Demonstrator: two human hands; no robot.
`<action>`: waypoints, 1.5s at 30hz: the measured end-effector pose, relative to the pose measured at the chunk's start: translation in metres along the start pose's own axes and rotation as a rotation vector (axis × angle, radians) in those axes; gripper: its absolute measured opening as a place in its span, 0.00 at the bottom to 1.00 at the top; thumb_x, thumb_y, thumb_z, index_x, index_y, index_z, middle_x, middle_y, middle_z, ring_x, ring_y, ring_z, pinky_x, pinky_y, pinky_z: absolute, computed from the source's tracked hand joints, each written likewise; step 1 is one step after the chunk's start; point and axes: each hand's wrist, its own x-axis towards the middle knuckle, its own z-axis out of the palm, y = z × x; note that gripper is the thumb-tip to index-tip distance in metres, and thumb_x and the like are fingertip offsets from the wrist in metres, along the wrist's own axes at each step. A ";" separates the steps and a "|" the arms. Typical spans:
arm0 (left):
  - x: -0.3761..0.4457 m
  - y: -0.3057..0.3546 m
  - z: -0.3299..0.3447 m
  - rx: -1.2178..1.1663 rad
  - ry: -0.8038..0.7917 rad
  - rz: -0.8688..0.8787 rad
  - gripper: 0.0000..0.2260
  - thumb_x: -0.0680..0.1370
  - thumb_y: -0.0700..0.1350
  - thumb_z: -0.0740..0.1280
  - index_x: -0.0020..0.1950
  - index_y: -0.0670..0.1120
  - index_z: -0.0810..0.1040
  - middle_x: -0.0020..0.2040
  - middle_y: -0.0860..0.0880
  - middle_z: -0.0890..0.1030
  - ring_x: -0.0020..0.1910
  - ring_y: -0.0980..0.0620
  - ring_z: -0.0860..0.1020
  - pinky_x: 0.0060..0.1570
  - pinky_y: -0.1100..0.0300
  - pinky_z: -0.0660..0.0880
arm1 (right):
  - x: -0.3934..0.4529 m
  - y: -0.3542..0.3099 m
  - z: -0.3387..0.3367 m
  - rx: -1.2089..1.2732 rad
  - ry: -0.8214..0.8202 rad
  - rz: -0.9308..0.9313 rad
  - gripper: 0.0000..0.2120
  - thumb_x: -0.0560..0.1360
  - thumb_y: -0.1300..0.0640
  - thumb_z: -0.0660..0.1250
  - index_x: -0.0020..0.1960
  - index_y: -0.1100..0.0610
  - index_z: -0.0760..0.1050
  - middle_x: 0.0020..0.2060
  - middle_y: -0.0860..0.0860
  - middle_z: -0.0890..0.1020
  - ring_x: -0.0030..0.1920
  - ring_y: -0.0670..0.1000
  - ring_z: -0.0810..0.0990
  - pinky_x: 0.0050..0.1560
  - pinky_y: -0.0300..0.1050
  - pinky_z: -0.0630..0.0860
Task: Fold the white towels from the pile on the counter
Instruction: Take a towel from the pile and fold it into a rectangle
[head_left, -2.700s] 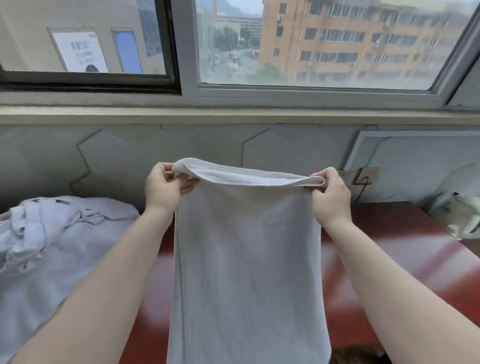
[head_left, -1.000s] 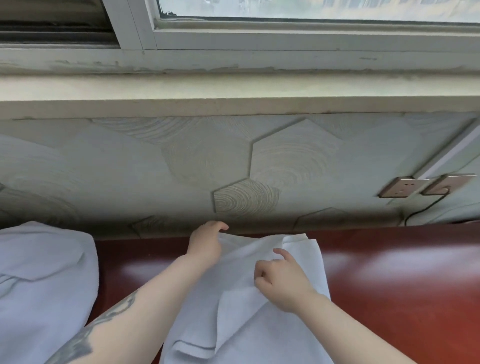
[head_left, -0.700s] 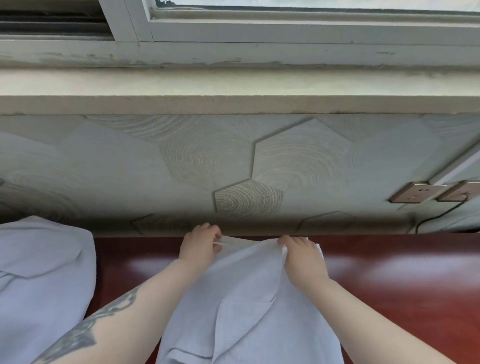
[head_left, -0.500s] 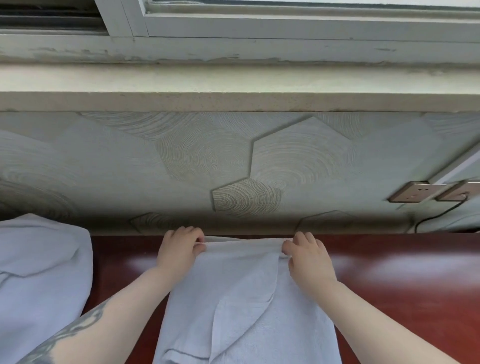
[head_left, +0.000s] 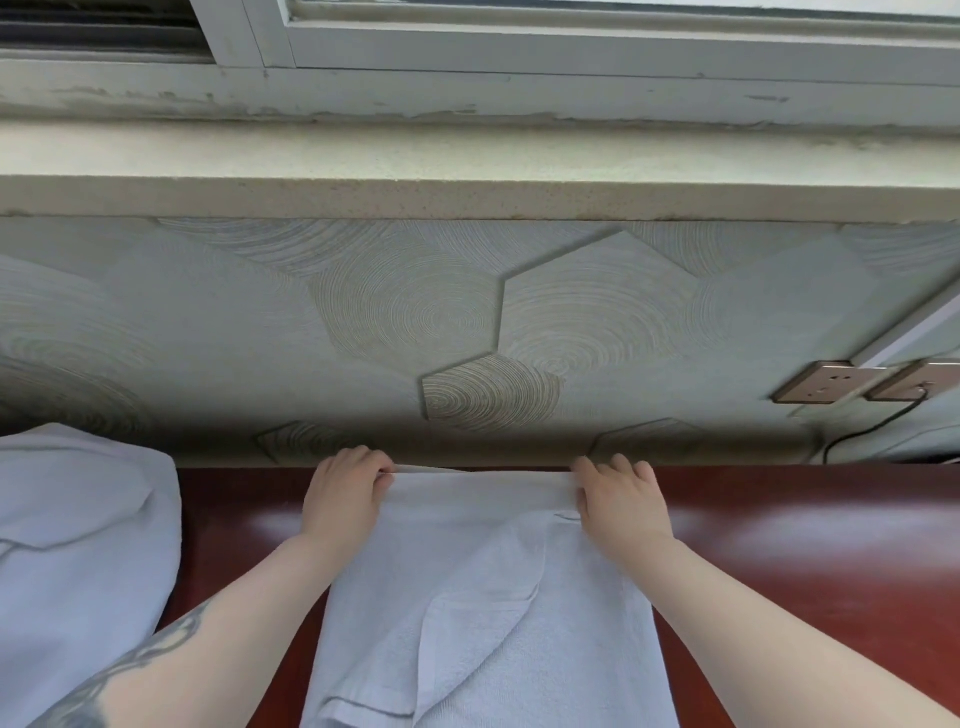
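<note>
Both hands spread wider apart since earlier, left hand (head_left: 345, 493) and right hand (head_left: 618, 499) each pinching white towel (head_left: 483, 597) far corners (mid-frame), red tabletop (head_left: 805, 561), towel pile (head_left: 78, 545) lower left.

Far edge of the bench (head_left: 810, 551) is closed off by the tiled wall (head_left: 363, 332); the towel (head_left: 483, 597) lies right up against it, so no passage is left behind the cloth. Overhead, a window sill (head_left: 467, 192) juts out above the wall. To the left, the heap of white towels (head_left: 78, 545) blocks that end; only a narrow strip of bare red surface is seen between heap and towel, crossed by the left forearm. To the right, a broad stretch of open bench is seen. Two wall sockets (head_left: 815, 382) with a dark cable (head_left: 872, 428) sit above its far right corner.
</note>
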 end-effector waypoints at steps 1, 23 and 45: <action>-0.001 -0.001 0.000 0.008 0.011 0.002 0.05 0.72 0.38 0.73 0.41 0.46 0.80 0.37 0.50 0.78 0.37 0.44 0.76 0.38 0.57 0.62 | 0.000 0.000 0.003 -0.006 -0.045 0.014 0.14 0.52 0.59 0.77 0.37 0.53 0.79 0.23 0.48 0.75 0.30 0.55 0.74 0.35 0.50 0.53; -0.002 0.009 0.005 0.155 0.013 -0.164 0.09 0.81 0.43 0.60 0.47 0.50 0.79 0.46 0.53 0.81 0.50 0.49 0.74 0.41 0.56 0.55 | -0.011 0.025 0.006 0.136 0.033 0.088 0.03 0.57 0.56 0.66 0.28 0.55 0.77 0.24 0.50 0.75 0.29 0.56 0.74 0.29 0.42 0.58; -0.047 0.066 -0.011 -0.587 -0.366 -0.129 0.09 0.66 0.47 0.67 0.44 0.57 0.75 0.44 0.56 0.77 0.40 0.58 0.74 0.43 0.60 0.72 | -0.048 -0.045 0.005 0.553 0.055 -0.292 0.23 0.60 0.62 0.56 0.52 0.48 0.77 0.54 0.49 0.79 0.57 0.50 0.72 0.56 0.44 0.69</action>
